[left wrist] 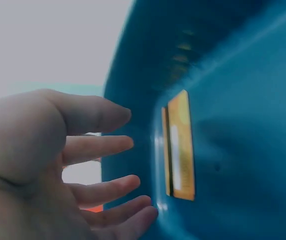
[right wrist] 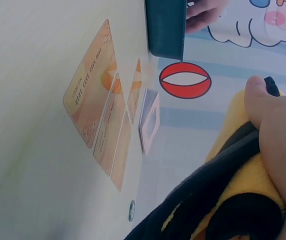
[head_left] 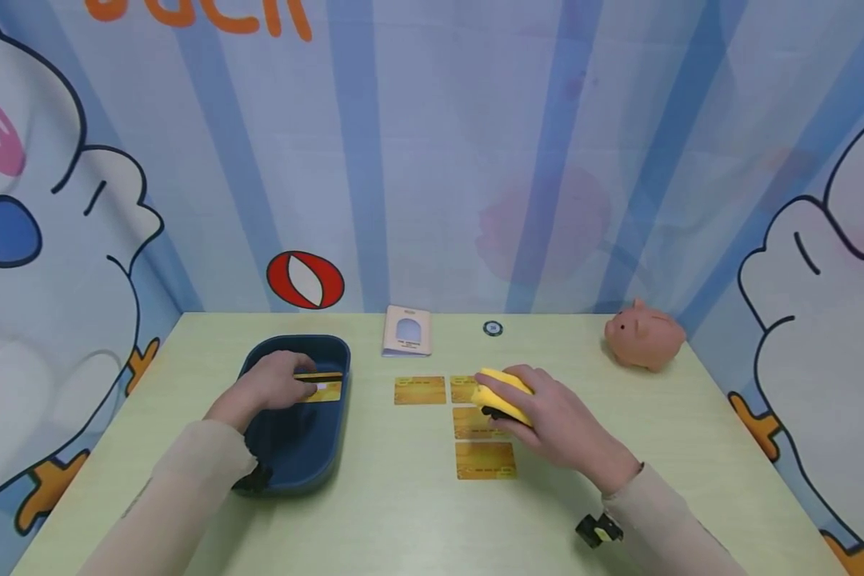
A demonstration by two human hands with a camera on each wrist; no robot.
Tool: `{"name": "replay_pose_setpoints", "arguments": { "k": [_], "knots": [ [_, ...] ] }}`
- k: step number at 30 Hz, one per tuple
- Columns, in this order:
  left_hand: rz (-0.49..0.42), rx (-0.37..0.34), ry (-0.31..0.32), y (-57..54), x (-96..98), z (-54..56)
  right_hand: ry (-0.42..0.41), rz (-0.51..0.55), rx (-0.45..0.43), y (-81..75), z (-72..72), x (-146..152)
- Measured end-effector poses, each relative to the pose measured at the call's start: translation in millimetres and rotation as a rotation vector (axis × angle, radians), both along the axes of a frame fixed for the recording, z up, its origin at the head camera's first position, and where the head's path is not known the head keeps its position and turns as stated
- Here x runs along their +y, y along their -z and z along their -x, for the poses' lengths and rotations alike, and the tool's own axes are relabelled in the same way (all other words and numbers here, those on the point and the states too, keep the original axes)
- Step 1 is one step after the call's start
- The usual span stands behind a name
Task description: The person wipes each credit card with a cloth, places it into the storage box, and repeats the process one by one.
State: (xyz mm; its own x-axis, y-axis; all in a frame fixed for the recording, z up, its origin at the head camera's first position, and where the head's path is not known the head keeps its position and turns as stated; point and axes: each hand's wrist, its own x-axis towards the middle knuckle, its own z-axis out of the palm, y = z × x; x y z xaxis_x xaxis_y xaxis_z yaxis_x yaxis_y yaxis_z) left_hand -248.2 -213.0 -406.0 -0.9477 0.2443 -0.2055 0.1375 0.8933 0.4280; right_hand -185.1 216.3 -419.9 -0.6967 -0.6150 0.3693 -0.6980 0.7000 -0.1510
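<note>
In the head view my left hand (head_left: 279, 381) reaches inside a dark blue bin (head_left: 343, 432), over a gold bank card (head_left: 329, 392) with a black stripe. The left wrist view shows the fingers (left wrist: 114, 192) spread and apart from this bank card (left wrist: 184, 152), which lies against the bin's inside. My right hand (head_left: 558, 416) grips a soft yellow-and-black plush thing (head_left: 506, 390), raised over the table beside several gold bank cards (head_left: 486, 462). Fuzzy yellow fabric with black bands (right wrist: 218, 165) shows below the thumb in the right wrist view; its full shape is hidden.
A pale pink booklet (head_left: 407, 330) lies at the back middle, with a small round chip (head_left: 493, 328) to its right. At the back right corner stands a pink piggy bank (head_left: 644, 336). A printed blue curtain (head_left: 439, 160) borders the table (head_left: 374, 512).
</note>
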Motion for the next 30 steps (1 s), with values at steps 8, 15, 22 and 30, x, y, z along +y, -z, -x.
{"name": "replay_pose_setpoints", "arguments": {
  "k": [8, 15, 22, 30],
  "knots": [
    [-0.136, 0.076, -0.018, -15.8, 17.5, -11.0, -0.003, 0.016, 0.01, 1.7, 0.2, 2],
    [-0.223, 0.17, -0.018, -27.7, 49.0, -26.5, 0.001, 0.016, 0.016, 1.8, 0.5, 3],
    [-0.356, 0.239, 0.047, -29.9, 87.0, -47.6, 0.002, 0.027, 0.027, 2.1, 0.0, 3],
    [-0.49, 0.209, 0.043, -16.7, 130.4, -65.0, 0.02, 0.035, 0.012, 1.2, -1.1, 3]
  ]
}}
